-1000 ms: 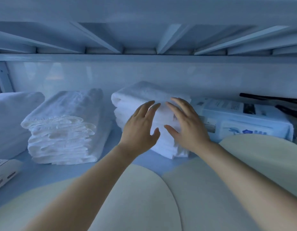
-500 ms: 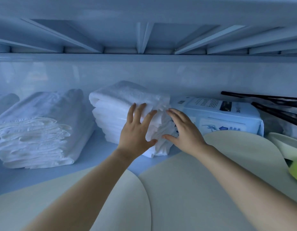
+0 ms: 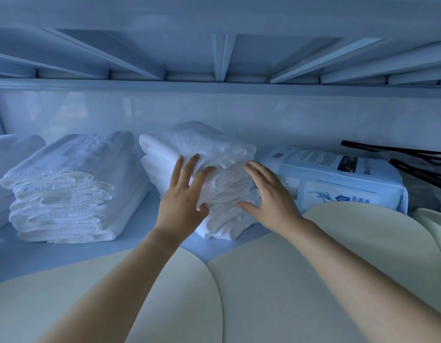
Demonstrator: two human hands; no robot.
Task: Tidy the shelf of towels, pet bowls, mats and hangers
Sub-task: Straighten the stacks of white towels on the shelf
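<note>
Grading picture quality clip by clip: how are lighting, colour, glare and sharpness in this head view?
Head view: heavy blue cast, soft dim light, no hard shadows; faint glare patches on the glossy back wall; middle towel stack, left hand and right hand are sharp; fine print on the package is unreadable; overhead beams fan out, a wide-angle look.

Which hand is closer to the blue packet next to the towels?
The right hand. It rests against the right edge of the towel stack, just beside the blue packet; the left hand presses the stack's front, farther left.
</note>
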